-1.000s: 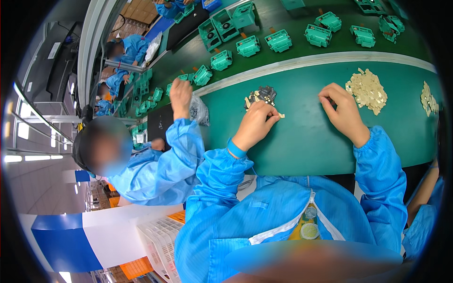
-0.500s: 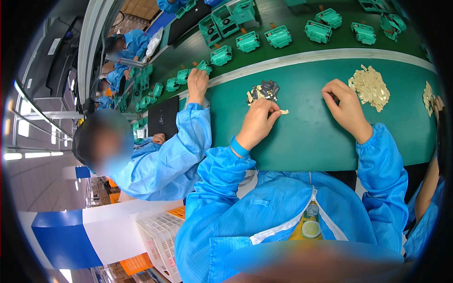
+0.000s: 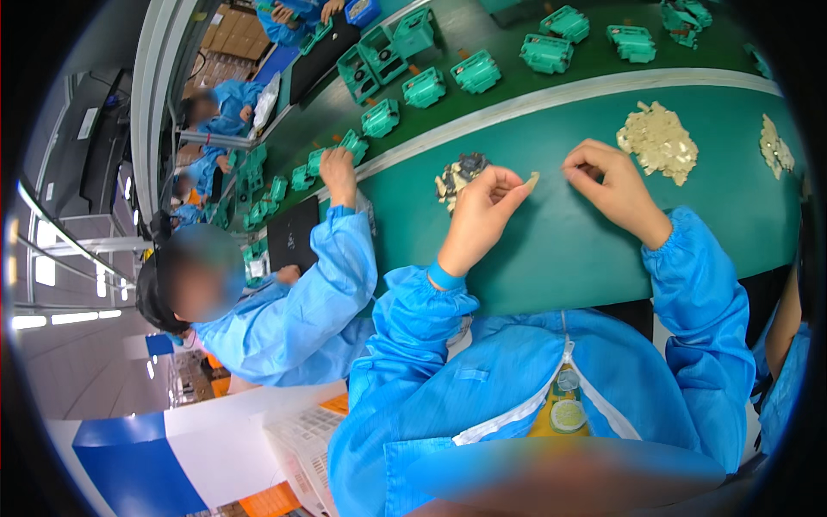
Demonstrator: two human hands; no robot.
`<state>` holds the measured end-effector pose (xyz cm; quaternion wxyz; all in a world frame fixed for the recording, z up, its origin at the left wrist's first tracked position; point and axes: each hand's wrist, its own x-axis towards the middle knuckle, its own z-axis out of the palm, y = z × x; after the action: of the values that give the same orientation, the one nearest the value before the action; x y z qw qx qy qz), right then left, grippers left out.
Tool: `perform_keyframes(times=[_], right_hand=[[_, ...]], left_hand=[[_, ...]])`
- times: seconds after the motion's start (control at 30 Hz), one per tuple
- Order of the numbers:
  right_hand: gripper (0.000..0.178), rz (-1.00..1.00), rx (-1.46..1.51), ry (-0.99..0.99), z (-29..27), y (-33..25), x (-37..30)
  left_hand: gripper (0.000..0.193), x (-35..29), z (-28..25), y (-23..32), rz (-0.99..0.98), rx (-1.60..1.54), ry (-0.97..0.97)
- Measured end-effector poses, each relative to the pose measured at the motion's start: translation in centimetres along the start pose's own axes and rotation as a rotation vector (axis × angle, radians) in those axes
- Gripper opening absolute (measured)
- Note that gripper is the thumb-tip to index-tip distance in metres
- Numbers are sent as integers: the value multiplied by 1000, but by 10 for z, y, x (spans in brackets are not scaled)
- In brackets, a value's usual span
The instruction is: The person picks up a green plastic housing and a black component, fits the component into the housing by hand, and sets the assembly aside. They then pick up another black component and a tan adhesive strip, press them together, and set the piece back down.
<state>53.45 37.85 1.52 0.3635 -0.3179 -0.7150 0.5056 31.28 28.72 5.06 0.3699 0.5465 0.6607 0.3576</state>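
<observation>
My left hand (image 3: 482, 211) pinches a small cream-coloured flat piece (image 3: 533, 181) between thumb and forefinger, raised a little over the green work table (image 3: 551, 267). Just behind that hand lies a mixed heap of dark and cream pieces (image 3: 469, 164), partly covered by it. Facing it from the right, my right hand (image 3: 612, 185) has its thumb and fingers closed together; whether a tiny thing sits between the tips is too small to tell. Beyond my right hand spreads a larger pile of flat cream pieces (image 3: 659, 142).
A smaller cream pile (image 3: 775, 146) lies at the far right. Past a pale rail (image 3: 517, 105), several green plastic housings (image 3: 475, 71) stand on a darker green line. A co-worker in blue (image 3: 301, 297) sits close on my left, one hand (image 3: 338, 172) near the housings.
My left hand has moved off the mixed heap toward my right hand, lifting the cream piece with its tip up. The whole view has shifted slightly.
</observation>
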Motion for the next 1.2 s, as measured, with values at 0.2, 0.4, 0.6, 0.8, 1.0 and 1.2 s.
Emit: perform_keyframes(times=[0.2,0.4,0.6,0.8,1.0,1.2], right_hand=[[15,147,419,84,-5,26,5],[14,198,382,279,-18,33,7],[15,322,454,233,-43,34,13],[13,325,347,264,-51,35,13],[13,211,-96,288,-54,37,10],[6,-10,-489,210,-65,33,12]], left_hand=[[21,56,71,6,-3,-530,-25],[19,99,97,14,344,-187,26],[18,120,114,2,85,-636,-105],[14,117,109,6,390,-248,35],[11,117,116,3,820,268,288],[10,119,126,-1,869,313,245]])
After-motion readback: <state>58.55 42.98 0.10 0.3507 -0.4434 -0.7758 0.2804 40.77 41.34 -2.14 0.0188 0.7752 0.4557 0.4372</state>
